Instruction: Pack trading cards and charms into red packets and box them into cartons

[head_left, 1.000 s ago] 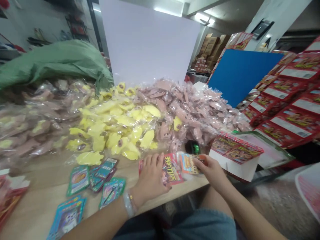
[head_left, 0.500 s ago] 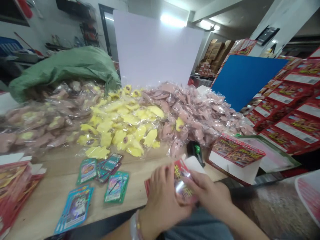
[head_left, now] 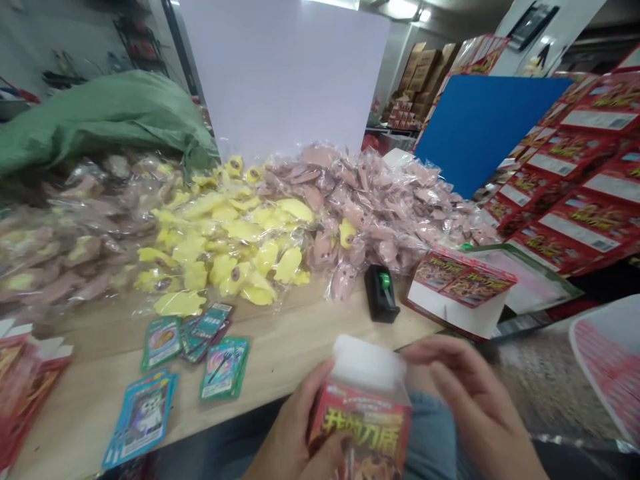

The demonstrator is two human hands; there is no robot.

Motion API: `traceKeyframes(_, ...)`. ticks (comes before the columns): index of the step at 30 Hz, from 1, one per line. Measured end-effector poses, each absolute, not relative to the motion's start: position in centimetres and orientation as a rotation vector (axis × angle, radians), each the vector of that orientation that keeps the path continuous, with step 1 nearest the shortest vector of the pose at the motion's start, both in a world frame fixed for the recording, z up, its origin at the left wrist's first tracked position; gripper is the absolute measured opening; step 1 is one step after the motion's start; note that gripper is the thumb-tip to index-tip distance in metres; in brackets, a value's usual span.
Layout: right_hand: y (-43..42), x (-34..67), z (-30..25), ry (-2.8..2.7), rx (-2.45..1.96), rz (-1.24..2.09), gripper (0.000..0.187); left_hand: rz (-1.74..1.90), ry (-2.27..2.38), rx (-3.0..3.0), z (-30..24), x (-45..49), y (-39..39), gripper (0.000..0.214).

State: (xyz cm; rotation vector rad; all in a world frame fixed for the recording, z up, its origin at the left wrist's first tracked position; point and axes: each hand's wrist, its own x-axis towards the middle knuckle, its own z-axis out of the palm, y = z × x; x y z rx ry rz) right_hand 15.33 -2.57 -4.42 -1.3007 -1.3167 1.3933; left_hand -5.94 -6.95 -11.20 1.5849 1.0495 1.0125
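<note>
My left hand (head_left: pixel 293 427) grips a red printed cardboard box (head_left: pixel 360 427) low in the view, above my lap. The box has a white top flap (head_left: pixel 365 363) and yellow lettering. My right hand (head_left: pixel 467 393) is spread just right of the flap, its fingers apart and holding nothing. Whether those fingers touch the flap is hard to tell. Beyond the hands, several green and blue card packs (head_left: pixel 163 343) lie on the wooden table (head_left: pixel 310 347). A black tape dispenser with a green part (head_left: pixel 381 293) stands nearer my right hand.
Heaps of bagged yellow toys (head_left: pixel 225 247) and pink toys (head_left: pixel 370 220) cover the table's far side beside a green sack (head_left: pixel 100 127). A red-and-white display box (head_left: pixel 457 287) sits at the right table edge. Stacked red boxes (head_left: pixel 585 173) rise beyond it, before a blue board (head_left: pixel 485 127).
My hands have come back from the table toward my lap. The small red pack they handled has given way to a white-topped red box in my left hand, and my right hand has let go.
</note>
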Motion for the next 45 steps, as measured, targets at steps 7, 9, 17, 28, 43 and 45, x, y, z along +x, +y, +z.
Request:
traceKeyframes(7, -3.3, 14.1, -8.5, -0.81, -1.188, 2.09, 0.04, 0.876, 1.207, 1.564, -12.7, -4.9, -6.8, 0.035)
traceKeyframes(9, -2.1, 14.3, -8.8, -0.971, -1.148, 2.176, 0.04, 0.85, 1.234, 1.36, -13.7, -4.1, -6.6, 0.043)
traceKeyframes(17, 0.9, 12.1, -6.6, -1.899, -1.054, 2.006, 0.034, 0.901, 1.332, 1.191, -13.8, -4.3, -7.4, 0.097)
traceKeyframes(28, -0.2, 9.7, -3.7, -2.216, -0.902, 2.011, 0.035, 0.947, 1.232, 1.125, -13.7, -5.6, -8.7, 0.105)
traceKeyframes(43, 14.1, 20.0, -12.7, -1.062, -2.022, 1.393, 0.029, 1.075, 1.035, 2.142, -10.4, -6.6, 5.6, 0.034)
traceKeyframes(45, 14.2, 20.0, -13.1, -1.025, -1.971, 1.46, 0.021, 1.011, 1.071, 2.124, -11.3, -6.4, 5.8, 0.037)
